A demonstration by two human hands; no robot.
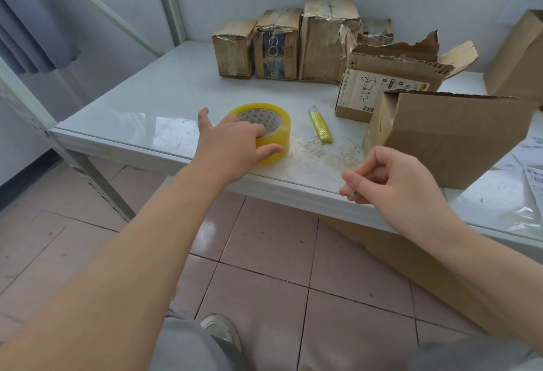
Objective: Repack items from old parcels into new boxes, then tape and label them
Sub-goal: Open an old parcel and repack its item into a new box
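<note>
A roll of yellowish clear packing tape (pixel 273 123) lies flat near the front edge of the white table (pixel 152 97). My left hand (pixel 232 141) grips the roll, fingers inside its core and thumb against its outer side. My right hand (pixel 390 179) hovers over the table's front edge with loosely curled fingers, holding nothing. A new brown box (pixel 446 141) stands at the right. Behind it sits an opened, torn parcel (pixel 390 76). Several worn old parcels (pixel 279 44) line the wall.
A yellow box cutter (pixel 321 126) lies between the tape and the new box. Paper labels (pixel 531 173) lie at the far right, and another brown box (pixel 520 59) stands at the back right. A flattened cardboard sheet (pixel 411 264) leans under the table. A metal shelf post (pixel 88 164) stands left.
</note>
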